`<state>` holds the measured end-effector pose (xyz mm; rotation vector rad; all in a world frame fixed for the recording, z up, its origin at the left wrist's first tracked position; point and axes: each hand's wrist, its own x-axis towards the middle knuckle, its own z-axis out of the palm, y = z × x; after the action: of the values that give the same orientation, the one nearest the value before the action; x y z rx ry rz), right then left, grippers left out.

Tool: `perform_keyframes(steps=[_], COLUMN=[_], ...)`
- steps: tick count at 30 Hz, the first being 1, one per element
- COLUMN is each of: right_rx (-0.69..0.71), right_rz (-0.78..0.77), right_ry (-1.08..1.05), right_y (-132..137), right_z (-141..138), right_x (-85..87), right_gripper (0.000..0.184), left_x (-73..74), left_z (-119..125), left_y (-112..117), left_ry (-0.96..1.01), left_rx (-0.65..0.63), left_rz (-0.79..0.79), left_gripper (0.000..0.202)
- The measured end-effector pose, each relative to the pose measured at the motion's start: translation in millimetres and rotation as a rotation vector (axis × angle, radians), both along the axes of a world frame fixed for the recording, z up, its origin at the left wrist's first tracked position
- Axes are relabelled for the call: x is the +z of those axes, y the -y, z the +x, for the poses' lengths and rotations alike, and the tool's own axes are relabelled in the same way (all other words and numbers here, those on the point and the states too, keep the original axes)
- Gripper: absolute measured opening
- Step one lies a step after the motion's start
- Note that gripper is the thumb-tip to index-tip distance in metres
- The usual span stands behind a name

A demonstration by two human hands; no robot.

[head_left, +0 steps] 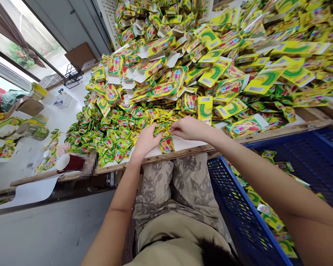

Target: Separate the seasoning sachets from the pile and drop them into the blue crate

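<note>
A big heap of small green-and-yellow sachets [108, 129] covers the white table [183, 144], with flat yellow cartons [210, 74] piled behind them. My left hand [145, 142] rests on the table's near edge, fingers curled round a few sachets at the heap's edge. My right hand [187, 128] reaches in from the right and pinches sachets beside it. One loose sachet [167, 144] lies just below the two hands.
A blue plastic crate [238, 207] holding several cartons stands at my right knee. A red cup [69, 162] sits on the table edge to the left. Further left are cardboard boxes [30, 106], a black wire rack [71, 75] and a window.
</note>
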<state>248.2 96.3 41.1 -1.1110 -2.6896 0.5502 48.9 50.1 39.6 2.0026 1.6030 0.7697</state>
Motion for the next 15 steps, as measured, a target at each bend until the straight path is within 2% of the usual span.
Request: perform_keyframes(steps=[4, 7, 11, 15], right_rx=[0.013, -0.004, -0.017, -0.057], right_rz=[0.036, 0.045, 0.073, 0.011], right_ry=[0.037, 0.084, 0.069, -0.158], right_y=[0, 0, -2, -3], right_z=[-2, -5, -10, -14], right_x=[3.1, 8.6, 8.9, -7.2], right_gripper=[0.019, 0.019, 0.017, 0.013], left_x=[12.4, 11.9, -6.8, -32.1], left_z=[-6, -9, -12, -12], left_y=[-9, -14, -13, -2], left_ry=[-0.068, -0.019, 0.228, 0.603], left_rx=[-0.113, -0.141, -0.113, 0.035], left_rz=[-0.078, -0.105, -0.146, -0.212], left_gripper=[0.023, 0.021, 0.023, 0.035])
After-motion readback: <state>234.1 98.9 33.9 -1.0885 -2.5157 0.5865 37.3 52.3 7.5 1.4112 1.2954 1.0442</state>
